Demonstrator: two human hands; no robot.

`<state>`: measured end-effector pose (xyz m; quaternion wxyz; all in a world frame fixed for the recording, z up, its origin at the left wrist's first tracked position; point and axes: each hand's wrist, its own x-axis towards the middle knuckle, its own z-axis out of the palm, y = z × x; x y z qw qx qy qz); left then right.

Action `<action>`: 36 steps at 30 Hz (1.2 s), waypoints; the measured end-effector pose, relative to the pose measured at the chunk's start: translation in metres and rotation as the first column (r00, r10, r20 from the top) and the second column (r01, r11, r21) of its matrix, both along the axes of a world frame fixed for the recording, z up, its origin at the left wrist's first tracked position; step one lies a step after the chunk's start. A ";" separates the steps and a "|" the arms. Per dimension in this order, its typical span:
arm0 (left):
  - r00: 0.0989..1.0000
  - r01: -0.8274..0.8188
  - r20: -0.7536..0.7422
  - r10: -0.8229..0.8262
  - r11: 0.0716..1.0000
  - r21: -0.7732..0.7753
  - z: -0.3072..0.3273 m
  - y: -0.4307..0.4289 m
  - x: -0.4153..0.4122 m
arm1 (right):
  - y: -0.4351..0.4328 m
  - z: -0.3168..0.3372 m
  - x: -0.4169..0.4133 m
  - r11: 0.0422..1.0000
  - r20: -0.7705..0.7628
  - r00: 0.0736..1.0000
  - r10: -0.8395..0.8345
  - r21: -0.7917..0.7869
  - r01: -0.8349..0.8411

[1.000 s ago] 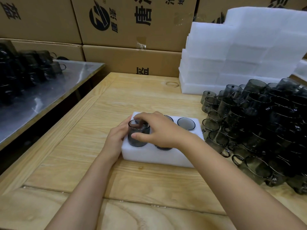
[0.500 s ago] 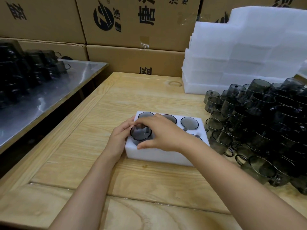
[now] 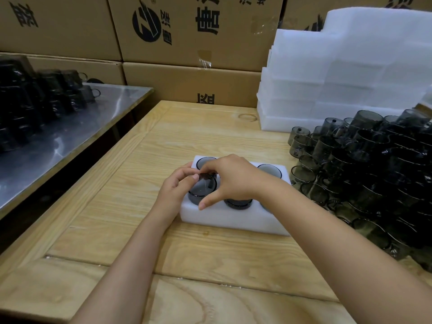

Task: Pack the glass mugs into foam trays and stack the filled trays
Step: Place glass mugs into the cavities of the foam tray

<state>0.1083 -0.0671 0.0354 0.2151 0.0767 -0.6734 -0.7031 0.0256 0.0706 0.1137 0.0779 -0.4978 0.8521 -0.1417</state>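
Note:
A white foam tray (image 3: 233, 218) lies on the wooden table (image 3: 117, 206), with several smoky glass mugs sunk in its holes. The near-left mug (image 3: 203, 188) sits low in its hole, rim just above the foam. My right hand (image 3: 231, 181) arches over it, fingertips on the far rim and thumb down on the foam beside it. My left hand (image 3: 175, 190) rests against the tray's left end, its fingers touching that mug's left rim. Other mugs show at the tray's far left (image 3: 205, 161), far right (image 3: 268, 170) and near middle (image 3: 238, 203).
A large heap of loose smoky mugs (image 3: 374, 174) fills the table's right side. Stacked white foam trays (image 3: 339, 73) stand behind it. Cardboard boxes (image 3: 187, 31) wall the back. A metal table (image 3: 70, 127) at left carries more dark mugs (image 3: 28, 101).
The near-left mug stood high out of its hole a second ago; both hands have pushed it down, and it now sits low in the foam.

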 end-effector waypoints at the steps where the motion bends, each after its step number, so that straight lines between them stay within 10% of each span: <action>1: 1.000 -0.003 0.003 0.003 1.000 -0.004 0.000 0.000 0.000 | -0.001 0.000 0.000 1.000 -0.007 1.000 -0.002 -0.003 0.002; 26: 0.997 -0.067 -0.039 0.064 0.995 -0.079 -0.002 0.004 0.001 | 0.020 -0.032 0.012 0.994 0.017 0.997 -0.074 -0.080 0.075; 31: 0.986 -0.143 -0.085 0.141 0.990 -0.017 0.003 0.004 -0.003 | 0.007 -0.022 0.014 0.840 0.118 0.980 -0.160 -0.505 0.198; 36: 0.981 -0.177 -0.134 0.144 0.942 -0.284 0.011 0.012 -0.001 | -0.028 -0.032 0.013 0.956 -0.054 0.955 -0.293 0.003 0.294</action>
